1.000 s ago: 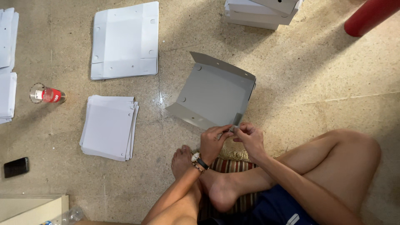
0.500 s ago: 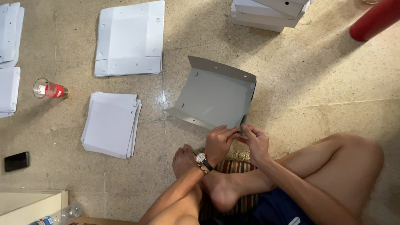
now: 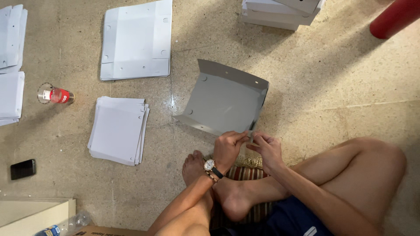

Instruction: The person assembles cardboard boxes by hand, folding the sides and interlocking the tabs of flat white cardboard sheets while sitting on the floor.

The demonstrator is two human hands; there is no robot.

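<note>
Head view looks down on a speckled stone floor (image 3: 332,78), and a person sits on it with legs crossed on a striped cushion (image 3: 245,175). Far above the fingers and to the left lies a big flat white sheet (image 3: 135,41) with fold lines and small holes. Left of the fingers, well apart, is a pile of white sheets (image 3: 117,130). More white sheets (image 3: 11,65) lie at the far left edge. Far above the fingers, a little to the right, stands a stack of folded boxes (image 3: 280,11). A red round bar (image 3: 393,19) crosses the top right corner.

Just above the fingers lies the grey box blank (image 3: 223,102), partly folded, with its far flap and its side flaps standing up. Its near right corner meets both hands.

Left hand (image 3: 227,148), with a watch (image 3: 210,165) on the wrist, pinches the near edge of the blank; its fingers (image 3: 238,136) are narrow, closed on the cardboard. Right hand (image 3: 267,148) is just beside it, touching it, and its fingers (image 3: 258,139) are also narrow, pinching the same corner flap. What exactly is between the fingertips is too small to tell.

Far left of the fingers lies a red can (image 3: 57,95) on its side. Lower left is a black phone (image 3: 22,168).
</note>
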